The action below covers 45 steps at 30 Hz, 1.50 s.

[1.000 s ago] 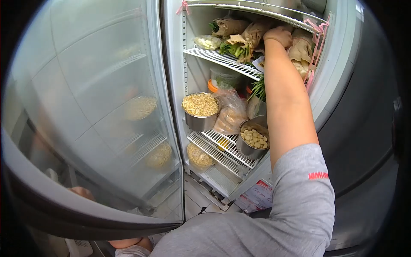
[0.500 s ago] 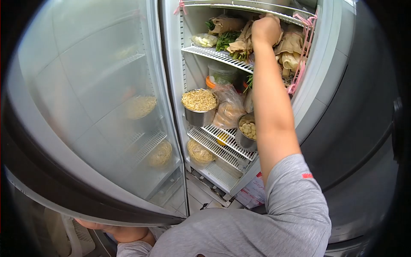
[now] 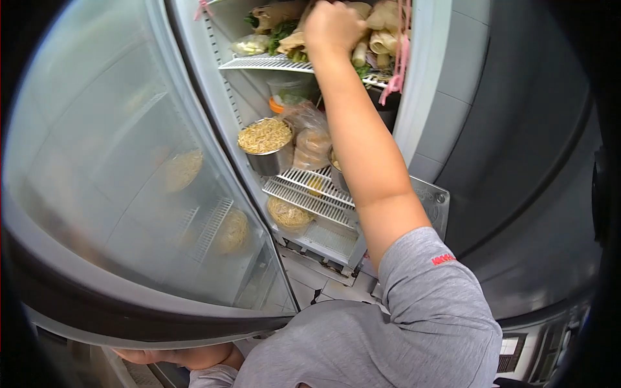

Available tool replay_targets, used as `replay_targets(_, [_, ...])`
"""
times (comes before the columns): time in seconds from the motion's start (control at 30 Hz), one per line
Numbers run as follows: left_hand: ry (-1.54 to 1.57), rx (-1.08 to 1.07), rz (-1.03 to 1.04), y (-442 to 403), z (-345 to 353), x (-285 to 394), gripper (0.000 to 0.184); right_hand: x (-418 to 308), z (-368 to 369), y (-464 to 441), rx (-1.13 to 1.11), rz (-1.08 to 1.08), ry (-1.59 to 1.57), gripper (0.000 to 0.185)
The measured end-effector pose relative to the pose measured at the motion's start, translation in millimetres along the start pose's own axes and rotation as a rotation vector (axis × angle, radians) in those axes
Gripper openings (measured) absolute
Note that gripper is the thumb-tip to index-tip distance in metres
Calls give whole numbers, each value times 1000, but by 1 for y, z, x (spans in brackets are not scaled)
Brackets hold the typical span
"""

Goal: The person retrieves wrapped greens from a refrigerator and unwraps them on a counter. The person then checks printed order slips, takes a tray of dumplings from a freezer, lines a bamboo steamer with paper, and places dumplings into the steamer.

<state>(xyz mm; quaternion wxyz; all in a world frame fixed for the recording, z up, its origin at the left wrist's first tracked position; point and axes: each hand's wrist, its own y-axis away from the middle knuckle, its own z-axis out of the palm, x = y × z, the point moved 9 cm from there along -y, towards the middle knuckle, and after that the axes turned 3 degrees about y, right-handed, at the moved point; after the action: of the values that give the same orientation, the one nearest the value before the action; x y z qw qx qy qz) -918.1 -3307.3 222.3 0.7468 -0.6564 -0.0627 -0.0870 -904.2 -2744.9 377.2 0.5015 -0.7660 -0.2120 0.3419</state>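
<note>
Curled inward, the right hand (image 3: 333,29) is seen from behind among paper-wrapped bundles on the upper wire shelf (image 3: 262,63) of an open refrigerator (image 3: 422,77); whether anything is grasped cannot be told, since the fingertips are hidden. Just beside it, toward the left of the view, a brown paper bundle (image 3: 293,43) is lodged on the shelf, with leafy greens (image 3: 283,31) close by. Such a bundle can be judged light and soft — its paper easily torn, its leaves easily bruised — and would best be held around the thick wrapped middle, with light pressure, rather than by a loose paper edge. More wrapped bundles (image 3: 386,40) are packed at the right, near a pink tie (image 3: 400,64). Lower down, a metal container (image 3: 272,161) is heaped with golden shreds (image 3: 265,134), and a clear plastic bag (image 3: 310,145) is set beside it. At lower left, the left hand (image 3: 145,356) is partly hidden by the glass door (image 3: 129,317); its grip cannot be made out.
</note>
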Motion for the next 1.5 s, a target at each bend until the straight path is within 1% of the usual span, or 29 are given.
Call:
replay_targets(0.07, [-7,-8,17,0,4,3,56,-22,-41,-2,-99,28,-4,23])
replay_targets(0.13, [-17,-17,36,-1,7,7,56,-30,-37,13,-12,-23,158,27])
replay_targets(0.2, [-19,-27,57,-2,13,11,57,-28,-12,37,-325,-69,286,32])
replay_targets(0.27, [-29,-45,89,-2,20,16,57,-16,12,41,-315,-95,176,36])
replay_targets(0.37, [-51,-85,159,-3,37,29,58,-14,-14,26,-359,-75,179,37])
replay_targets(0.4, [-72,-105,197,-2,44,35,58,-14,-3,22,-363,-80,180,37])
replay_targets(0.43, [-113,-139,257,-2,52,42,58,-19,16,14,-293,-138,132,24])
replay_targets(0.47, [-164,-173,329,0,61,53,59,-22,31,5,-222,-192,84,21])
replay_targets(0.5, [-229,-199,318,2,62,51,64,-26,39,-2,-188,-259,41,21])
replay_targets(0.53, [-228,-200,321,9,55,46,64,-31,20,-2,-186,-255,41,21])
replay_targets(0.6, [506,157,-292,28,12,-26,65,-48,-31,-14,-123,-266,-52,20])
replay_targets(0.63, [507,165,-288,27,11,-26,65,-57,-56,-13,-13,-328,-107,19])
replay_targets(0.7, [-76,-41,48,17,20,7,58,-58,-109,-3,-43,-311,-206,17])
replay_targets(0.73, [-114,-68,91,16,25,15,56,-55,-136,7,23,-341,-236,15])
replay_targets(0.83, [13,-33,37,10,33,16,53,-25,-215,40,271,-450,-450,11])
replay_targets(0.87, [44,-27,34,9,37,18,52,-12,-251,54,284,-406,-499,8])
replay_targets(0.9, [70,-26,35,8,42,22,51,10,-276,62,183,-196,-908,9])
replay_targets(0.93, [103,-25,36,8,53,26,50,57,-266,73,144,-182,-743,31])
replay_targets(1.0, [160,-23,32,6,67,33,48,93,-307,103,172,3,-973,33])
replay_targets(1.07, [238,-1,19,2,85,41,46,135,-343,121,161,-97,-930,35])
replay_targets(1.13, [323,39,6,-6,99,49,44,174,-383,134,-156,-369,-740,28])
replay_targets(1.23, [382,152,38,-17,116,69,42,207,-433,164,-451,-307,-790,20])
replay_targets(1.27, [375,193,86,-17,123,83,41,219,-449,174,-535,-262,-791,20])
replay_targets(1.3, [268,226,235,-11,127,104,32,232,-467,182,-509,-208,-789,19])
replay_targets(1.33, [320,204,203,-2,144,115,32,247,-487,189,-508,-170,-736,19])
replay_targets(1.4, [675,143,346,23,177,160,34,274,-535,198,-463,-101,-745,19])
replay_targets(1.43, [901,-39,252,36,208,185,29,291,-567,203,-431,-52,-704,18])
replay_targets(1.47, [1083,-285,175,56,251,221,27,303,-591,210,-416,-26,-643,18])
replay_targets(1.5, [1277,-456,81,81,290,263,29,316,-618,215,-357,28,-617,18])
